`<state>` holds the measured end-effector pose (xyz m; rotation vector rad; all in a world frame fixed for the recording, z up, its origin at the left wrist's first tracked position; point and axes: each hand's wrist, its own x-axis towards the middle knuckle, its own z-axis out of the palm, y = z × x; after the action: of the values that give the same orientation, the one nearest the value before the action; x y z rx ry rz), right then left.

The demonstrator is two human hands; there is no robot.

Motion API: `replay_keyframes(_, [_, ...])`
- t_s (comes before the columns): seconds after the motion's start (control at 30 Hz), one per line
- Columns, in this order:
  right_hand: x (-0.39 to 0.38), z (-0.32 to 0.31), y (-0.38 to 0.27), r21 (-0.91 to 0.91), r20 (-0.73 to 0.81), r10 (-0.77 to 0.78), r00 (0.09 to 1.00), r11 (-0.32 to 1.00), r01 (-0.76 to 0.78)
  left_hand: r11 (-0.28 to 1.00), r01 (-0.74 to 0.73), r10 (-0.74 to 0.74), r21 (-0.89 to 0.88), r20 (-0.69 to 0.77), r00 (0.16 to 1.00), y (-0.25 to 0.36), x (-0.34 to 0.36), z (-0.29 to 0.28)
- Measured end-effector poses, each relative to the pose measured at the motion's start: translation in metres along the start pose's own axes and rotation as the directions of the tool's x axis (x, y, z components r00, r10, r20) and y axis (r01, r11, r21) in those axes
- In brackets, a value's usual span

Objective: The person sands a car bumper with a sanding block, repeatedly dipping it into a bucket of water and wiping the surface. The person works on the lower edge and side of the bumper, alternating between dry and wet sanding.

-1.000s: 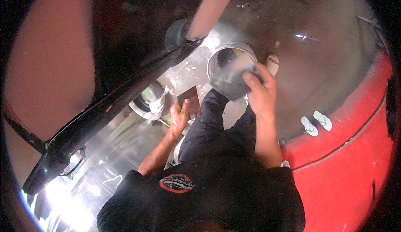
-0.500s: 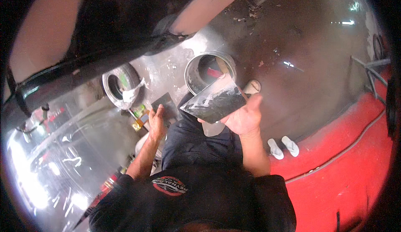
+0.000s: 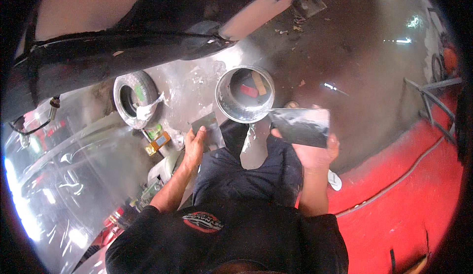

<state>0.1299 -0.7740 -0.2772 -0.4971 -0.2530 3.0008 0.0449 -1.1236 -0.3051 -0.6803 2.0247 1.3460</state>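
In my left hand is a thin, flat grey spreader, with my thumb lying on its face. My right hand supports a dark rectangular board from beneath, fingers curled at its edges. Pale, putty-like paste is smeared over the board's far part. Between and beyond both hands stands an open round bucket, touched by neither. Down inside it I see a red block and a tan block.
A car's dark body panel with dull pinkish patches overhangs the far left. On the floor are a tyre with a white rag, a yellow-orange box and a white sandal. A metal frame and a hose lie right.
My right hand has carried the board rightward, away from over the bucket, and its long edge is now nearly level. The left hand and spreader have shifted slightly right. The bucket's inside shows more.
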Motion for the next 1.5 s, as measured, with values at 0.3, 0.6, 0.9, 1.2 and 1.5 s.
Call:
replay_keyframes(0.3, [-0.011,-0.003,0.037,0.069,-0.324,-0.163,0.932,0.978,0.195,0.988,-0.118,0.102,0.104,0.147,0.984,0.01,0.07,-0.038])
replay_keyframes(0.6, [0.107,-0.045,0.041,-0.478,-0.012,-0.299,0.954,0.84,0.258,0.989,-0.134,0.082,0.064,0.516,0.853,0.006,0.132,-0.03])
replay_keyframes(0.9, [0.19,-0.072,0.051,-0.414,0.89,-0.241,0.387,-0.783,0.464,0.964,-0.26,0.225,-0.062,0.713,0.664,0.016,0.196,-0.01])
replay_keyframes(1.2, [0.241,-0.078,0.062,-0.194,0.98,-0.158,0.118,-0.88,0.433,0.831,-0.45,0.539,-0.328,0.268,0.799,-0.036,0.208,-0.006])
replay_keyframes(1.5, [0.232,-0.047,0.06,-0.112,0.994,-0.096,0.059,-0.901,0.419,0.628,-0.56,0.583,-0.54,-0.149,0.798,-0.052,0.206,0.003])
